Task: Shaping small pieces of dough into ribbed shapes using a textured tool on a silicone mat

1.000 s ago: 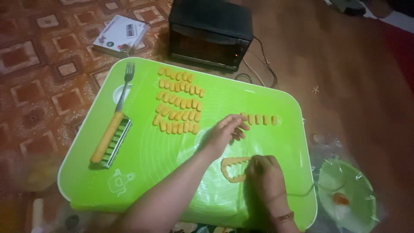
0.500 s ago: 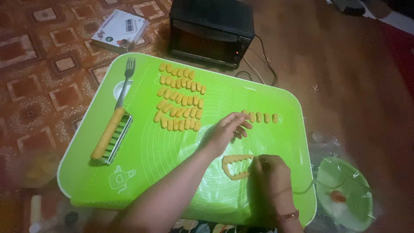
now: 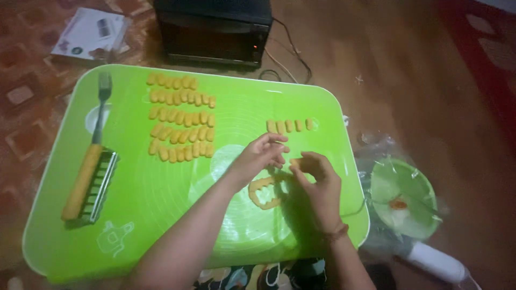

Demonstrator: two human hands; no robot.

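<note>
Dough rope point(image 3: 264, 192) curls on the green mat point(image 3: 161, 215) just below both hands; right hand point(image 3: 317, 182) pinches a small dough piece point(image 3: 295, 162), left hand point(image 3: 260, 156) fingers loosely curled, nearer.

oven point(image 3: 215, 32) top cut off; fingers point(image 3: 301, 164) hide dough.
</note>
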